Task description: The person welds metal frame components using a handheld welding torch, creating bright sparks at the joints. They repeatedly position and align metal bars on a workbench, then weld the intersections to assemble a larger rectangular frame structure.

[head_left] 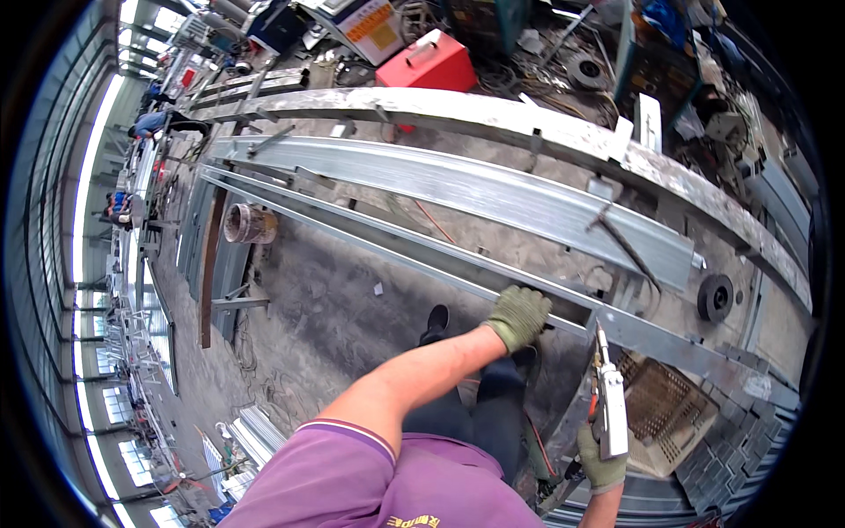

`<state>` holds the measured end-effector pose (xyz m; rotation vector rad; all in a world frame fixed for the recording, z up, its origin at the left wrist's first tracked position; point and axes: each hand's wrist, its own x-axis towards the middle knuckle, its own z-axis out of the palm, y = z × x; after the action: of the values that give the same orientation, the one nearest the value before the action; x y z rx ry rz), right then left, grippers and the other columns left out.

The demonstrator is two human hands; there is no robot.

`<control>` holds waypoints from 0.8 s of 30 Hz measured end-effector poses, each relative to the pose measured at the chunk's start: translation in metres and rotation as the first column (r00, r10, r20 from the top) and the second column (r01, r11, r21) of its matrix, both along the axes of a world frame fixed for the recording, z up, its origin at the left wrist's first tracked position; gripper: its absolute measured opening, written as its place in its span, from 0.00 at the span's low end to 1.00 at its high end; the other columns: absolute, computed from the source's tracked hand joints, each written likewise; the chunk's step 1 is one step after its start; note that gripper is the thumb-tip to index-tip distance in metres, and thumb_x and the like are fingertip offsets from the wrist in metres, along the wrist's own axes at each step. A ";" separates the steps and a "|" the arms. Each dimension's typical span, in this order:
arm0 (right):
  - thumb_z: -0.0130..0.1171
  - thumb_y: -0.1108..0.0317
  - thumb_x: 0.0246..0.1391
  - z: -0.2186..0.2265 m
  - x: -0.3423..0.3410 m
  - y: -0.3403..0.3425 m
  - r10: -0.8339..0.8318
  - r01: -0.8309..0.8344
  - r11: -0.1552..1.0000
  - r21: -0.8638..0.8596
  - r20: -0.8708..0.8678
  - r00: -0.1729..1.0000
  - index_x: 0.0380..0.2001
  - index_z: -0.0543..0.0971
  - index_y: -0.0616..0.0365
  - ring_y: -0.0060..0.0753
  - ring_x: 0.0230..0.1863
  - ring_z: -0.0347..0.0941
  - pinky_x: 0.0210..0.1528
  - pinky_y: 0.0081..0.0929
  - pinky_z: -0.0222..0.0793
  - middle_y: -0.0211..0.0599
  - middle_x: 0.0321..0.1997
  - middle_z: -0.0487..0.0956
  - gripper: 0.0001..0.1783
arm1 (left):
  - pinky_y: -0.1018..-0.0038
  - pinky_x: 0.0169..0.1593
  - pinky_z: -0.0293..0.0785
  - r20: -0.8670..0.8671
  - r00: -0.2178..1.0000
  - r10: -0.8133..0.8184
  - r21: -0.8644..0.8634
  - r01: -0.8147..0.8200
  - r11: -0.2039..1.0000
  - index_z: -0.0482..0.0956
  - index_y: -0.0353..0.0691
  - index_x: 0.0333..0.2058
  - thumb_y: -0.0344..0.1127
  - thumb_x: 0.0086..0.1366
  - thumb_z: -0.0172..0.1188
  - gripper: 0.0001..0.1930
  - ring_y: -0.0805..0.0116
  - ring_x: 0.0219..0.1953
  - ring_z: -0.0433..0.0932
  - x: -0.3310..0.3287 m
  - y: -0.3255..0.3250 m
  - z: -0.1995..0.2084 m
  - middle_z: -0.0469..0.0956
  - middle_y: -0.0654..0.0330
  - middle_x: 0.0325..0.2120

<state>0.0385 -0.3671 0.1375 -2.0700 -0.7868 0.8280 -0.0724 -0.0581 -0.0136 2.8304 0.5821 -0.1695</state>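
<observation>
Resting on a likely stiff steel channel (440, 272), best edge-held, left hand (518, 319) shows unclear grip; right hand (602, 459) clutches white tool (613, 409).

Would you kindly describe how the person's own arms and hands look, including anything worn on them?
The left hand and right hand both wear olive-green, fabric-looking gloves. The left arm has a short purple sleeve with a striped edge that includes white; below it, the left forearm is uncovered. The right sleeve is not visible.
</observation>
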 end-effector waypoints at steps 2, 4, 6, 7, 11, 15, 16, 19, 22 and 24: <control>0.71 0.72 0.57 0.008 -0.013 0.011 -0.092 0.092 0.996 -0.018 -0.020 0.996 0.42 0.83 0.60 0.27 0.30 0.78 0.35 0.32 0.77 0.32 0.31 0.83 0.11 | 0.57 0.52 0.76 0.017 0.999 -0.031 0.036 0.031 0.999 0.83 0.47 0.41 0.46 0.61 0.66 0.14 0.56 0.45 0.83 0.009 -0.007 0.001 0.83 0.58 0.39; 0.72 0.71 0.54 0.016 -0.027 0.027 -0.110 0.110 0.994 0.012 0.032 0.993 0.38 0.83 0.60 0.31 0.27 0.78 0.33 0.34 0.76 0.35 0.28 0.81 0.10 | 0.57 0.53 0.76 -0.004 1.000 -0.006 0.014 0.007 1.000 0.84 0.47 0.43 0.45 0.63 0.66 0.13 0.55 0.47 0.84 0.009 -0.002 0.002 0.83 0.58 0.40; 0.73 0.69 0.51 0.027 -0.037 0.044 -0.074 0.067 0.997 0.043 0.207 0.975 0.31 0.82 0.60 0.38 0.23 0.78 0.30 0.37 0.74 0.39 0.23 0.79 0.09 | 0.56 0.53 0.76 0.065 0.998 0.006 -0.066 -0.002 0.998 0.84 0.47 0.43 0.46 0.63 0.67 0.14 0.55 0.48 0.84 0.011 -0.004 0.007 0.84 0.57 0.40; 0.74 0.67 0.50 0.026 -0.045 0.044 -0.117 0.118 0.993 0.003 0.198 0.973 0.28 0.81 0.58 0.39 0.22 0.78 0.28 0.38 0.74 0.40 0.21 0.78 0.10 | 0.55 0.53 0.75 0.017 1.000 0.003 -0.153 0.000 0.988 0.84 0.46 0.45 0.48 0.63 0.68 0.16 0.54 0.49 0.83 0.012 0.000 0.018 0.83 0.57 0.42; 0.73 0.66 0.51 0.030 -0.082 0.079 -0.130 0.137 0.991 0.004 0.355 0.926 0.26 0.80 0.56 0.40 0.20 0.76 0.27 0.39 0.72 0.37 0.20 0.78 0.10 | 0.52 0.58 0.74 0.136 0.989 -0.062 -0.230 0.092 0.969 0.81 0.39 0.50 0.51 0.65 0.67 0.23 0.49 0.55 0.80 -0.010 0.014 0.037 0.82 0.49 0.51; 0.73 0.66 0.56 0.004 -0.116 0.076 -0.133 0.130 0.991 0.030 0.335 0.933 0.48 0.83 0.59 0.37 0.35 0.80 0.41 0.39 0.78 0.36 0.35 0.83 0.18 | 0.51 0.69 0.69 0.408 0.912 0.047 -0.298 0.085 0.951 0.78 0.36 0.60 0.47 0.71 0.61 0.25 0.43 0.64 0.75 -0.103 0.011 0.044 0.77 0.44 0.61; 0.73 0.67 0.56 0.000 -0.125 0.080 -0.131 0.115 0.991 0.071 0.294 0.947 0.48 0.83 0.59 0.34 0.36 0.80 0.42 0.38 0.78 0.35 0.35 0.83 0.18 | 0.52 0.63 0.74 0.483 0.867 0.123 -0.394 0.089 0.915 0.79 0.36 0.57 0.43 0.71 0.62 0.22 0.43 0.58 0.78 -0.132 0.022 0.054 0.80 0.45 0.57; 0.74 0.64 0.56 -0.008 -0.159 0.120 -0.091 0.063 0.992 0.110 0.275 0.957 0.50 0.83 0.58 0.35 0.39 0.81 0.45 0.38 0.79 0.35 0.39 0.84 0.20 | 0.52 0.58 0.77 0.089 0.973 0.211 -0.592 -0.119 0.797 0.84 0.41 0.52 0.45 0.73 0.60 0.17 0.45 0.54 0.82 -0.237 0.056 0.049 0.85 0.49 0.50; 0.73 0.57 0.58 -0.027 -0.182 0.144 0.029 -0.049 0.996 0.075 0.240 0.970 0.55 0.84 0.55 0.39 0.49 0.85 0.54 0.42 0.80 0.41 0.48 0.87 0.24 | 0.49 0.60 0.77 -0.051 0.939 0.340 -0.572 -0.307 0.760 0.85 0.39 0.50 0.48 0.74 0.56 0.20 0.42 0.54 0.83 -0.352 0.086 0.022 0.85 0.47 0.50; 0.73 0.53 0.60 -0.050 -0.189 0.147 0.100 -0.112 0.993 0.042 0.220 0.970 0.59 0.84 0.53 0.42 0.55 0.87 0.60 0.45 0.81 0.44 0.54 0.89 0.27 | 0.50 0.60 0.77 -0.296 0.839 0.457 -0.537 -0.542 0.647 0.86 0.41 0.50 0.50 0.72 0.58 0.21 0.43 0.56 0.83 -0.416 0.121 0.033 0.85 0.45 0.51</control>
<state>-0.1507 -0.2204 0.0879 -2.1077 -1.0350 0.6350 -0.4887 0.0624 0.0196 1.9534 1.0973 -0.3680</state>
